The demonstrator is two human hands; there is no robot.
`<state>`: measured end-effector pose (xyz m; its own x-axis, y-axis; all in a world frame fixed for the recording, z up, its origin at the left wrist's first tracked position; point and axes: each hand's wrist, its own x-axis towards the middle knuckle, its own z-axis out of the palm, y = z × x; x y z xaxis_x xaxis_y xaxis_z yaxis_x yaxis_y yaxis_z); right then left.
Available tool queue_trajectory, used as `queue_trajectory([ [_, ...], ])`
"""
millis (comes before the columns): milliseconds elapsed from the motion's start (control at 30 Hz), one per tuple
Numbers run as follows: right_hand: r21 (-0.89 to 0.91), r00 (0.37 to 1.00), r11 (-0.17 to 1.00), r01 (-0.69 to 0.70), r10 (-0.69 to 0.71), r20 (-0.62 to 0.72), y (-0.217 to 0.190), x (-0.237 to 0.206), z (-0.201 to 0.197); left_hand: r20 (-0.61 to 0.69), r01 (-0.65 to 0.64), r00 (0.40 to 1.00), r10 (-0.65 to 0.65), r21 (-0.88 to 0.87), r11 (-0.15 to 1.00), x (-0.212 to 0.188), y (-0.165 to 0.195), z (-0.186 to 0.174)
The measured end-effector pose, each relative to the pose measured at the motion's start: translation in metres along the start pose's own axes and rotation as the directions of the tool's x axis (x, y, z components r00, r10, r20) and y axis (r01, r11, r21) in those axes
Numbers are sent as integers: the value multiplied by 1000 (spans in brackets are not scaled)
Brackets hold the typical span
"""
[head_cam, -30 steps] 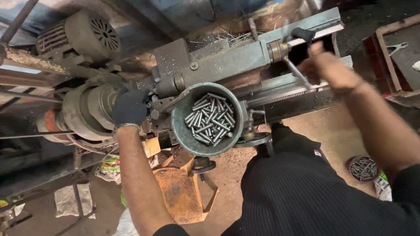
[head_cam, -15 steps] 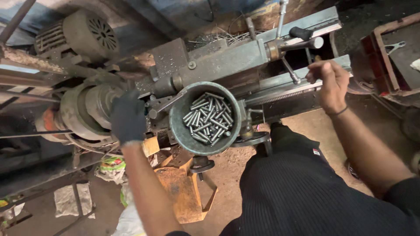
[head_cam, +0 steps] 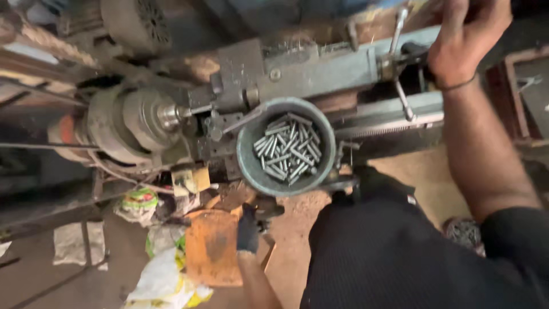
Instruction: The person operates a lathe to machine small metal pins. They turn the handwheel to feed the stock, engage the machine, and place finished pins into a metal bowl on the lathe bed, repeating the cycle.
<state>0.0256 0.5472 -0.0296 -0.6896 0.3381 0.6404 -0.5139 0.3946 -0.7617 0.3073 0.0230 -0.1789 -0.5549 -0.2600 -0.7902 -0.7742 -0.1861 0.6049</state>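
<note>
My right hand [head_cam: 464, 40] reaches to the far right end of a grey-blue lathe [head_cam: 320, 71]. It lies beside a black knob [head_cam: 414, 52] and a thin metal lever [head_cam: 398, 28], and its fingers curl out of the top of the view. My left hand [head_cam: 247, 229], in a dark glove, hangs low beneath a round green-grey bowl [head_cam: 247, 163] of several short metal pins [head_cam: 287, 147]. It is close to an orange container [head_cam: 214, 246]. I see nothing in the glove, and the fingers are too small to read.
The lathe's chuck and pulley [head_cam: 128, 123] sit at the left, with a motor [head_cam: 137, 23] above them. Plastic bags [head_cam: 163, 277] and a white rag [head_cam: 71, 243] lie on the dirt floor. A small dish of metal pieces [head_cam: 464, 233] sits at my right. My dark-clothed body [head_cam: 389, 246] fills the lower right.
My gloved left hand has left the chuck area and dropped below the bowl. My right hand has moved from the lathe's near-side handles up to the black knob. The view has come closer.
</note>
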Motion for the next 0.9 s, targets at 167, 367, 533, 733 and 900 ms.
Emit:
queue_trajectory([
  [167, 10, 993, 993, -121, 120, 20, -18, 4, 1, -111, 4, 994, 0, 36, 999, -29, -6, 11],
  [367, 83, 981, 978, -191, 189, 34, -7, 3, 1, 142, -48, 989, 45, 22, 999, -42, -19, 78],
  [533, 58, 983, 983, -172, 167, 79, -7, 1, -2, 170, -297, 937, 305, -72, 952, -3, -31, 27],
  [733, 66, 970, 969, -239, 235, 62, -8, 2, 0, 211, -167, 955, 209, -200, 965, -35, -17, -15],
  [900, 48, 972, 974, -222, 217, 85, -6, 2, -1, 11, -304, 951, 310, 229, 925, -74, 15, 16],
])
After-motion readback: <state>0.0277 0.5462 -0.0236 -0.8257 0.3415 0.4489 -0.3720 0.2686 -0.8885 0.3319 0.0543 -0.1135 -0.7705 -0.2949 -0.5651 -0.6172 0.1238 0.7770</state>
